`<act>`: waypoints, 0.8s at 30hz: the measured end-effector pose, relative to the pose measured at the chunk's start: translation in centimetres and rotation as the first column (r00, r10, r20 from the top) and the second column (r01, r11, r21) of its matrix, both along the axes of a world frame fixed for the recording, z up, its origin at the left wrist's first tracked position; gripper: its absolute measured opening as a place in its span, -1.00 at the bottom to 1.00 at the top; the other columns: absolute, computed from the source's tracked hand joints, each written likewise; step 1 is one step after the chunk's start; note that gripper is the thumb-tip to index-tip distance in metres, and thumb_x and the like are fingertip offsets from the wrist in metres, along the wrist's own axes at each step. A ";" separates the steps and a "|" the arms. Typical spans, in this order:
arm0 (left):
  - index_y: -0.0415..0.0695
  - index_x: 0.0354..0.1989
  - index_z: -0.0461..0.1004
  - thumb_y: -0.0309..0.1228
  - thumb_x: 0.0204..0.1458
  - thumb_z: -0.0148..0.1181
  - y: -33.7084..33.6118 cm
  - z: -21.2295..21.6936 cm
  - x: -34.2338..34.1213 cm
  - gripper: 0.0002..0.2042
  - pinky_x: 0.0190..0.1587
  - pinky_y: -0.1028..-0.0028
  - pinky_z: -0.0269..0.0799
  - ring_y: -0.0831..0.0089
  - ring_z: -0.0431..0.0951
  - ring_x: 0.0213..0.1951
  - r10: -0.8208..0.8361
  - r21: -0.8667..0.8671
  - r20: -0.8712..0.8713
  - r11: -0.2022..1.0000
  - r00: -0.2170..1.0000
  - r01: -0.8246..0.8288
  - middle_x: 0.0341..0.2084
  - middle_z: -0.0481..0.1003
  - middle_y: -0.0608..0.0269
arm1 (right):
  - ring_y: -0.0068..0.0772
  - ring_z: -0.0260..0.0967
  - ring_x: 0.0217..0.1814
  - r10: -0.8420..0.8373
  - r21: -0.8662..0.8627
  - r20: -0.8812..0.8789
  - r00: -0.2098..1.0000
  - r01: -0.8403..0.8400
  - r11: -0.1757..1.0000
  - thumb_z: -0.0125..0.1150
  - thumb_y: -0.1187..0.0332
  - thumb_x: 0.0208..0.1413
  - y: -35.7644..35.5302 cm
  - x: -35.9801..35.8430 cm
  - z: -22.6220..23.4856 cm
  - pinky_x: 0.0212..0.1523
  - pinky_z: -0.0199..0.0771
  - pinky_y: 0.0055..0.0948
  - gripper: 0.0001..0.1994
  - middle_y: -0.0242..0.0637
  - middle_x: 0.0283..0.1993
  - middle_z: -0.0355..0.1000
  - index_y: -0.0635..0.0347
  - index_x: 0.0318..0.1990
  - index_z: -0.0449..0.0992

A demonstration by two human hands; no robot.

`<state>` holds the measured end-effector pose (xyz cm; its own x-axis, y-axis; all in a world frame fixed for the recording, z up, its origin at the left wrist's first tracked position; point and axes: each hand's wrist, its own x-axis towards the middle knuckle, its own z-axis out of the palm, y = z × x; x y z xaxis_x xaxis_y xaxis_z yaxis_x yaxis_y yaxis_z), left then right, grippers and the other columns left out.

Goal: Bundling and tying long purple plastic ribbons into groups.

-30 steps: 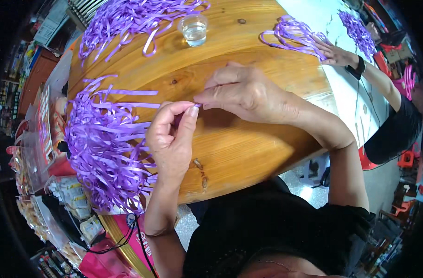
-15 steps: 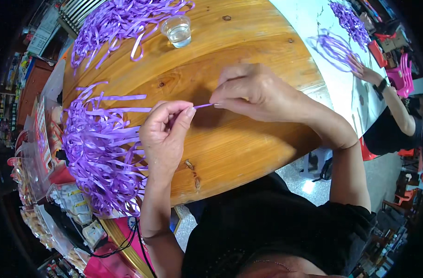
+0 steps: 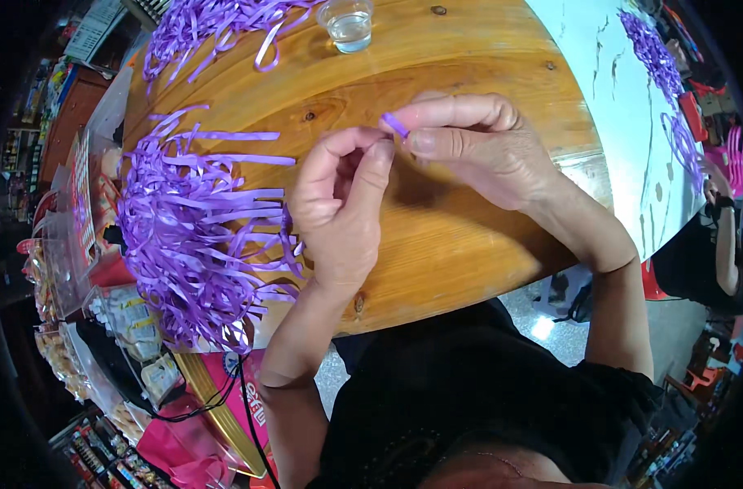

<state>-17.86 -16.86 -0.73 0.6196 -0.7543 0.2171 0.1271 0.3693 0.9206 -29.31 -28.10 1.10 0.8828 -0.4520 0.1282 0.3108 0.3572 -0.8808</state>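
Note:
Over the wooden tabletop, my left hand [image 3: 341, 208] and my right hand [image 3: 490, 147] meet almost fingertip to fingertip. A narrow purple ribbon [image 3: 395, 125] shows between them, its short end pinched by my right thumb and forefinger. My left thumb and forefinger are pressed together beside it, gripping the same ribbon as far as I can see; most of its length is hidden by the hands. Left of my left hand lies a large heap of purple ribbons [image 3: 196, 236], several ends pointing right toward my wrist.
Another ribbon pile [image 3: 217, 28] lies at the far left of the wooden table [image 3: 461, 269]. A clear plastic cup [image 3: 349, 31] of liquid stands near it. On the white marbled table [image 3: 624, 122], right, are more ribbons [image 3: 652, 53]; a co-worker's hand [image 3: 718, 183] is beside a loop.
My hands have come closer together, and the ribbon stretched between them is now a short bent piece at my right fingertips. The co-worker's hand has drawn back. The whole view has shifted slightly.

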 end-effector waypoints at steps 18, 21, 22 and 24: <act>-0.22 -0.32 0.49 -0.58 -0.06 0.26 0.3 -1.1 -0.1 -0.87 -0.39 0.71 0.20 0.72 0.28 -0.45 0.039 0.026 0.142 0.999 0.989 -0.044 -0.43 0.38 0.44 | -0.46 0.42 -0.33 -0.342 -0.950 0.175 0.923 0.249 0.187 0.28 0.58 -0.12 0.2 -0.3 0.3 -0.36 0.42 -0.56 -0.73 -0.26 -0.35 0.45 0.28 -0.19 0.49; -0.23 -0.30 0.47 -0.58 -0.02 0.22 0.7 -0.7 -0.2 -0.89 -0.35 0.72 0.20 0.73 0.29 -0.43 -0.030 0.074 0.095 0.997 0.995 0.023 -0.44 0.40 0.44 | -0.51 0.42 -0.27 -0.307 -0.886 0.042 0.951 0.177 0.428 0.26 0.54 -0.05 -0.1 -0.5 0.0 -0.27 0.42 -0.60 -0.74 -0.28 -0.30 0.46 0.29 -0.14 0.47; -0.23 -0.30 0.47 -0.58 -0.02 0.22 0.8 -0.5 -0.2 -0.89 -0.35 0.72 0.20 0.73 0.29 -0.43 -0.031 0.075 0.094 0.997 0.995 0.024 -0.44 0.40 0.44 | -0.54 0.41 -0.25 -0.249 -0.831 0.011 0.969 0.147 0.536 0.24 0.53 -0.01 -0.3 -0.6 -0.2 -0.22 0.42 -0.61 -0.74 -0.29 -0.28 0.46 0.28 -0.12 0.47; -0.26 -0.27 0.47 -0.58 0.01 0.18 1.0 0.1 -0.1 -0.89 -0.31 0.71 0.23 0.72 0.33 -0.40 -0.138 0.079 -0.012 0.987 0.990 0.139 -0.40 0.43 0.40 | -0.57 0.40 -0.23 -0.184 -0.752 -0.053 0.981 0.082 0.654 0.22 0.52 0.01 -0.5 -0.8 -0.1 -0.20 0.40 -0.61 -0.75 -0.32 -0.25 0.45 0.29 -0.11 0.46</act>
